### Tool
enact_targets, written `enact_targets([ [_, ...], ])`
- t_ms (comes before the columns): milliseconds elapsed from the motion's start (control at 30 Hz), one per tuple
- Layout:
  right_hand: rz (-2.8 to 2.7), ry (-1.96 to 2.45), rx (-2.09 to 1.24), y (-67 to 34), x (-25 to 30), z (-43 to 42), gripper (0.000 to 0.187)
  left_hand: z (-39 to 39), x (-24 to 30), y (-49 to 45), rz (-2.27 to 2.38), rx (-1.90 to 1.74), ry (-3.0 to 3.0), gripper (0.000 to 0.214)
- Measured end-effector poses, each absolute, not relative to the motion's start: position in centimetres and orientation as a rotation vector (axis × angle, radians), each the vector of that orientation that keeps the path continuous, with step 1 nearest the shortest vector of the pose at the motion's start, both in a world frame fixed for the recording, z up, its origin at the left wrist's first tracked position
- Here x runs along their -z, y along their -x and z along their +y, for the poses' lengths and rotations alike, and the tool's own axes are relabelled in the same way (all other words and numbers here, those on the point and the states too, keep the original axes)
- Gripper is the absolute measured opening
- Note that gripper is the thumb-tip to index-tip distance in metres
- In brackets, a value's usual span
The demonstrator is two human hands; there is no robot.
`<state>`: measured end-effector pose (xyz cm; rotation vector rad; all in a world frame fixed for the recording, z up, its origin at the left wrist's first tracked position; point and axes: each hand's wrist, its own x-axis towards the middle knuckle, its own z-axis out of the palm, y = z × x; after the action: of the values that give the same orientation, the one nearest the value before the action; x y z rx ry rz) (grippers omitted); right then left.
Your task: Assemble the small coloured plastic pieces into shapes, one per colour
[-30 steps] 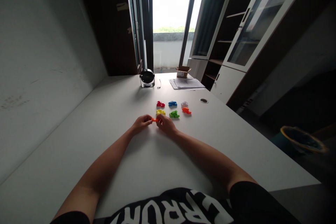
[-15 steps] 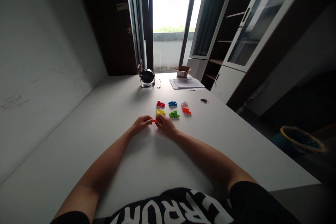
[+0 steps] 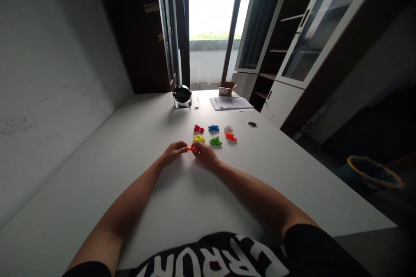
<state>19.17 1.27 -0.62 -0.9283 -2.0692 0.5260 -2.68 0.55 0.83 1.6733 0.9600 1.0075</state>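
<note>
A small orange plastic piece (image 3: 190, 148) is pinched between my two hands just above the white table. My left hand (image 3: 174, 152) grips its left end with thumb and fingers. On its right end, my right hand (image 3: 204, 154) is closed, fingertips covering part of it. Right behind the hands sits a yellow plastic piece (image 3: 199, 139), with a green piece (image 3: 216, 141) and another orange piece (image 3: 231, 136) to its right. A row farther back has a red piece (image 3: 198, 128), a blue piece (image 3: 213, 128) and a whitish clear piece (image 3: 228, 128).
At the table's far end stand a round black-and-silver device (image 3: 182, 96), papers (image 3: 231, 103) and an open cardboard box (image 3: 226, 88). A cable hole (image 3: 252, 124) pierces the tabletop (image 3: 208, 199) at right. A wall (image 3: 58, 95) borders the left; a bin (image 3: 373, 172) stands off the right edge.
The orange piece between my hands has turned slightly and shows a more uneven outline. My left hand has shifted a little left and up. The other coloured pieces stay put.
</note>
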Motion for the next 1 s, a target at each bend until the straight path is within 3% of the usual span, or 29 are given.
enact_targets([
  [333,-2.078,0.915,-0.500,-19.11,0.57,1.15,0.004,0.77,-0.54,2.64,0.984,-1.019,-1.704,0.029],
  [1000,-2.071,0.907,-0.531,-19.18,0.18,0.91,0.004,0.92,-0.03,2.71,1.037,-0.973,-1.816,0.027],
])
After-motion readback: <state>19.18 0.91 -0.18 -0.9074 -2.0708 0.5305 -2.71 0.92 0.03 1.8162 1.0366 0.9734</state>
